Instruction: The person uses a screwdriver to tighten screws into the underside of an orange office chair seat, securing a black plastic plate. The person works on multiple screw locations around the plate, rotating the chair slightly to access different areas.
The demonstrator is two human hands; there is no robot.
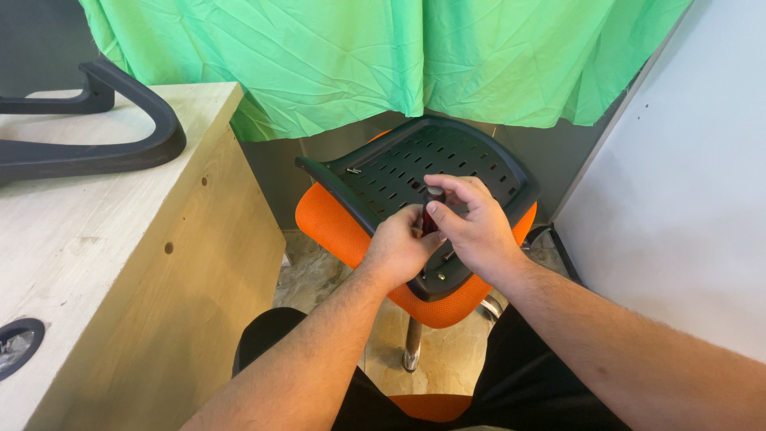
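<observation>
Head view looks down on both hands meeting over a black slotted plastic panel (435,172) that lies on an orange chair seat (335,227). Between the hands stands a dark red screwdriver handle (432,214), upright. The right hand (471,223) has its fingers (455,185) curled shut around the top of the handle; the left hand (399,246) is closed around its lower part, just beside the right. Judging by its look, the handle is stiff and light, best gripped around its thick middle. The panel looks rigid but could slide on the soft seat. Small screws (440,275) sit just below the hands. Well left of the fingers, a black armrest (96,144) lies on the table (104,263).
</observation>
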